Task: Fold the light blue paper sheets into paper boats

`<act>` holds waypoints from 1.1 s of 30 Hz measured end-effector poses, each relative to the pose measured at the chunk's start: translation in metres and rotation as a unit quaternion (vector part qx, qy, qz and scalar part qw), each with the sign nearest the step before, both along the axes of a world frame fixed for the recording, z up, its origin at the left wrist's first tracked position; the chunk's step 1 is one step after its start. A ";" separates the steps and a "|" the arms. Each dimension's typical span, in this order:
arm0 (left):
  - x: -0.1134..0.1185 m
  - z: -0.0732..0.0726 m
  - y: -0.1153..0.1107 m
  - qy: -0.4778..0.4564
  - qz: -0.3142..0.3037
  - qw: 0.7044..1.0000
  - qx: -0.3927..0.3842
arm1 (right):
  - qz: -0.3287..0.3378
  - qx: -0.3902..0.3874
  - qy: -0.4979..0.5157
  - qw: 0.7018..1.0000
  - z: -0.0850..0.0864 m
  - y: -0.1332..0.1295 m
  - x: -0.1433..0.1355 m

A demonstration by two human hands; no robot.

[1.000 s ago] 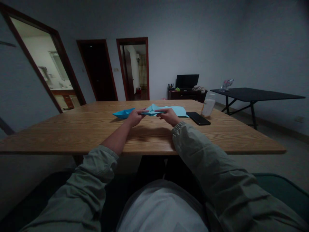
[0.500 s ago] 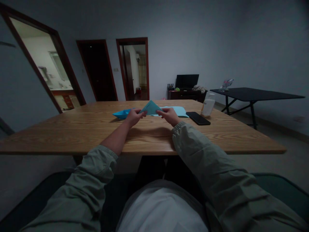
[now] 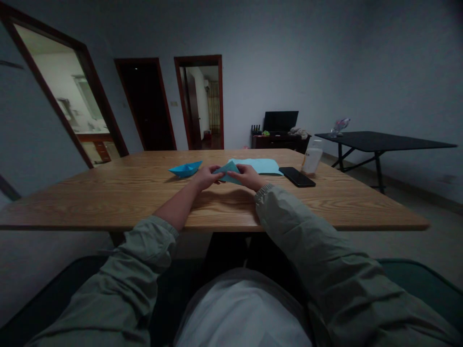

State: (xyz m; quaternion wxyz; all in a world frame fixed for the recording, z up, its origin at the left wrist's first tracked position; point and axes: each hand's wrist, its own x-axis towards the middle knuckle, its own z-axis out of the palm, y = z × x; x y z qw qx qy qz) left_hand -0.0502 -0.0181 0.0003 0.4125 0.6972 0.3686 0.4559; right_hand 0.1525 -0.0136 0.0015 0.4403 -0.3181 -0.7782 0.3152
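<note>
A folded light blue paper [image 3: 229, 171] is held between both hands just above the wooden table [image 3: 144, 207], its pointed top up. My left hand [image 3: 207, 177] grips its left side, with the fingers closed on it. On the other side, my right hand [image 3: 251, 176] pinches the paper, partly covering it. A darker blue paper boat [image 3: 185, 169] rests on the table to the left of my left hand. Behind my right hand lie light blue sheets [image 3: 263, 166], flat on the tabletop.
To the right of the sheets lies a black phone [image 3: 297, 177], with a clear and white bottle [image 3: 312, 159] standing beside it. A black folding table [image 3: 383, 140] is farther off at the right. A dark screen [image 3: 280, 120] stands by the far wall.
Both hands have come closer together and the folded paper has dropped slightly and changed from a wide triangle to a narrower, tilted shape. The boat is now fully uncovered.
</note>
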 end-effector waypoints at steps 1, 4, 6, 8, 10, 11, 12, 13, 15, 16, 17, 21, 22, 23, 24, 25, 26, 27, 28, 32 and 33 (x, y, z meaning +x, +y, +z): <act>0.000 0.000 0.000 0.004 0.000 1.000 0.001 | -0.011 0.008 -0.014 1.000 0.000 -0.001 -0.001; 0.001 0.000 0.000 0.000 0.007 1.000 -0.007 | -0.038 0.014 -0.027 0.999 0.001 -0.002 -0.001; 0.001 0.001 -0.001 -0.011 0.012 1.000 -0.013 | -0.047 0.000 -0.009 0.999 0.000 -0.001 -0.001; 0.001 0.001 -0.002 -0.018 0.013 1.000 -0.022 | -0.056 -0.021 0.008 0.998 -0.001 0.000 -0.002; 0.001 0.001 -0.002 -0.015 0.008 0.999 -0.033 | -0.066 -0.028 0.014 0.997 -0.001 0.001 -0.002; 0.001 0.001 -0.003 -0.012 0.004 0.999 -0.038 | -0.071 -0.022 0.015 0.997 -0.001 0.001 -0.002; 0.001 0.001 -0.003 -0.008 -0.001 0.999 -0.040 | -0.073 -0.013 0.017 0.997 -0.001 0.001 -0.001; 0.001 0.001 -0.003 -0.004 -0.004 0.999 -0.042 | -0.075 -0.006 0.020 0.997 0.000 0.000 -0.001; 0.001 0.001 -0.003 -0.002 -0.002 0.999 -0.043 | -0.074 -0.001 0.028 0.997 0.001 -0.001 -0.001; 0.001 0.001 -0.003 -0.007 0.004 0.999 -0.044 | -0.073 -0.004 0.036 0.997 0.002 -0.002 0.000; 0.001 0.002 -0.004 -0.019 0.011 0.999 -0.044 | -0.071 -0.009 0.050 0.996 0.003 -0.003 0.000; 0.003 0.004 -0.008 -0.078 0.019 0.996 -0.044 | -0.086 -0.035 0.138 0.986 0.004 -0.005 0.000; 0.004 0.004 -0.010 -0.083 0.008 0.996 -0.044 | -0.097 -0.040 0.156 0.982 0.004 -0.004 -0.001; 0.006 0.004 -0.012 -0.082 -0.009 0.996 -0.041 | -0.109 -0.042 0.169 0.979 0.004 -0.003 -0.002; 0.009 0.004 -0.014 -0.078 -0.028 0.996 -0.036 | -0.121 -0.040 0.176 0.976 0.004 -0.002 -0.003; 0.012 0.003 -0.016 -0.074 -0.044 0.996 -0.032 | -0.131 -0.036 0.178 0.975 0.003 -0.001 -0.004; 0.016 0.003 -0.017 -0.072 -0.055 0.995 -0.029 | -0.139 -0.029 0.176 0.974 0.002 0.001 -0.005; 0.021 0.003 -0.018 -0.071 -0.057 0.995 -0.029 | -0.145 -0.020 0.171 0.974 0.002 0.003 -0.006; 0.026 0.003 -0.017 -0.070 -0.051 0.996 -0.033 | -0.154 -0.010 0.162 0.975 0.001 0.004 -0.007; 0.042 0.010 -0.007 -0.057 0.048 0.997 -0.035 | -0.220 0.112 0.093 0.965 -0.002 0.004 -0.008; 0.045 0.012 -0.004 -0.058 0.077 0.995 -0.037 | -0.229 0.158 0.062 0.959 -0.002 0.002 -0.007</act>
